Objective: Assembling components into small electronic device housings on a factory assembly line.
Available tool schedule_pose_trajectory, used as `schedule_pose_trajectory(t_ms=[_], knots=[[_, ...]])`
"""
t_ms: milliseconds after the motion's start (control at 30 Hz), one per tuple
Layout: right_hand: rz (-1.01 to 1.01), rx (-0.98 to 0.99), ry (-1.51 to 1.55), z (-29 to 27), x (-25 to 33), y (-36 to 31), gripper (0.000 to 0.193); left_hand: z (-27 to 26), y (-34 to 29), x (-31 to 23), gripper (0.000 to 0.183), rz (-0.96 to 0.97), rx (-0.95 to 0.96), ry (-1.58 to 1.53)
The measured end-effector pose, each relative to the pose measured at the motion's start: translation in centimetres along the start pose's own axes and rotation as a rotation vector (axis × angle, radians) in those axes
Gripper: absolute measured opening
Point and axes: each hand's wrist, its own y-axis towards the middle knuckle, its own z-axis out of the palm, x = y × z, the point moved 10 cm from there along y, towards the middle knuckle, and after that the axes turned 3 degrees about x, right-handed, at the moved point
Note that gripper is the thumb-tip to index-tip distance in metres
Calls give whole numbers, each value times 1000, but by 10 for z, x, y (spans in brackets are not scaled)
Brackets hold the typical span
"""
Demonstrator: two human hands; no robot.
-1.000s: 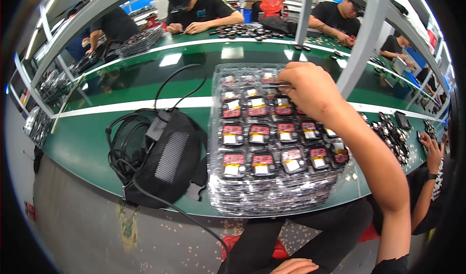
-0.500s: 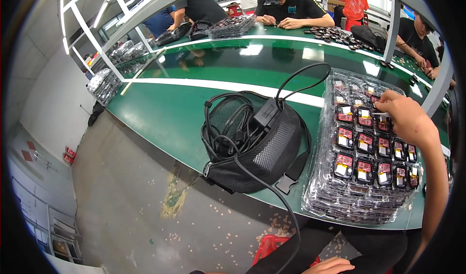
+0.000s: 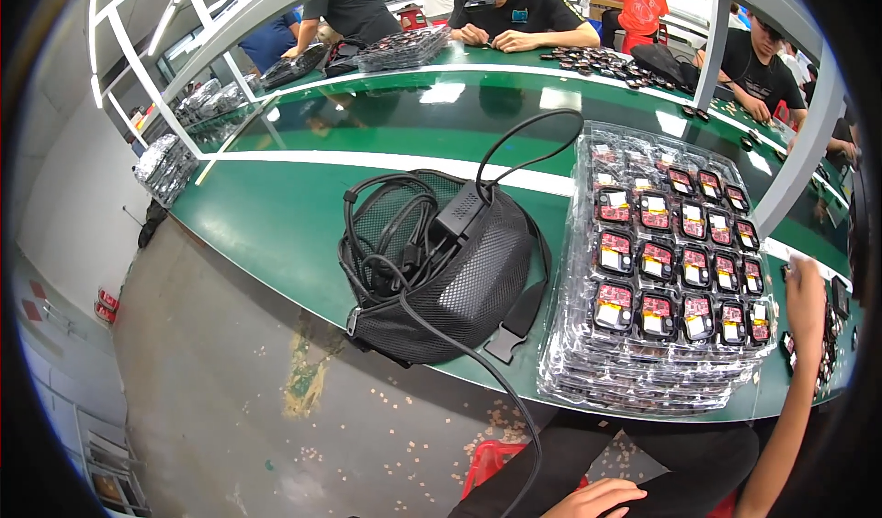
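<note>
A tall stack of clear plastic blister trays (image 3: 560, 353) stands at the table's right front. Its top tray carries rows of small black square modules (image 3: 695, 266) with pink faces and white and yellow labels. The far-left pockets of that tray show no black modules. Just right of the stack, my right hand (image 3: 806, 298) is over the table, beside a pile of loose black parts (image 3: 830, 348). Motion smears its fingers, so I cannot tell whether it holds anything. Low in the view, my left hand (image 3: 599, 500) rests on my lap, fingers stretched out and holding nothing.
A black mesh waist bag (image 3: 450, 279) with cables lies left of the stack on the green table (image 3: 266, 210). Grey metal posts (image 3: 712, 54) rise from it. Across the table, a person (image 3: 522, 13) handles small parts beside scattered black modules (image 3: 616, 63). More people work around.
My right hand has left the top tray and moved right, past the stack. A module now sits where the hand was. The whole view has shifted slightly; my left hand stays on my lap.
</note>
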Motion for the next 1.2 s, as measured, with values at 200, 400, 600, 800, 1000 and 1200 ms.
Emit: schedule_pose_trajectory(t_ms=[200,400,600,800,1000,1200], knots=[[289,235,26,41,11,-75,37,-1,7,9,27,-20,-1,54],[238,155,203,16,29,-95,33,-4,12,11,26,-86,-32,32],[229,222,338,7,54,-120,41,0,14,17,25,-125,-36,48],[293,68,413,-22,63,-144,40,2,18,24,25,-158,-30,10],[151,185,913,-50,124,-200,47,15,13,49,43,-279,25,-550],[-45,392,1074,-44,209,-223,56,23,22,40,67,-211,-8,-916]])
